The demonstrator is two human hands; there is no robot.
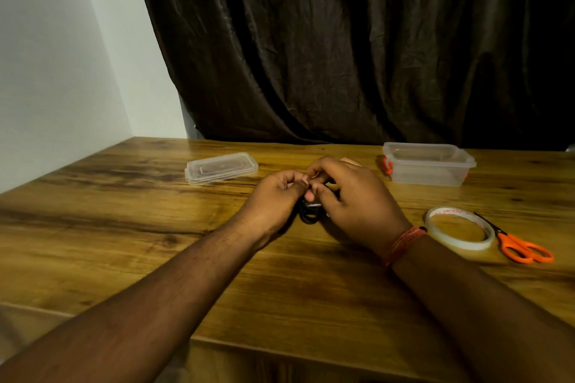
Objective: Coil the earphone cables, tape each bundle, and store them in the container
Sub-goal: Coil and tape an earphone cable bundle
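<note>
While both hands meet at the centre of the frame, a person works on a small black earphone bundle (309, 213) just above a wooden table (124, 227). Left hand (273, 196) has its fingers curled round the upper part of the coil, thumb pressed against it; right hand (348, 196), with a reddish thread band (403, 242) at the wrist, pinches at the same spot with thumb and forefinger, the other fingers loosely bent. A pale glint on the coil may be a strip of tape, though it is too small to be sure. By the look of it, the taping step is in hand: the loops are gathered and being fastened. Right of the hands lie a roll of clear tape (459, 228) and, touching it, orange-handled scissors (522, 247). At centre right stands the clear plastic container (427, 165), open, with nothing certain visible inside; its lid (221, 167) rests well apart at centre left. A dark curtain (342, 40) fills the background. Next, the wrap likely needs pressing flat all round so the loops cannot spring loose, before the bundle is carried right to the container.
</note>
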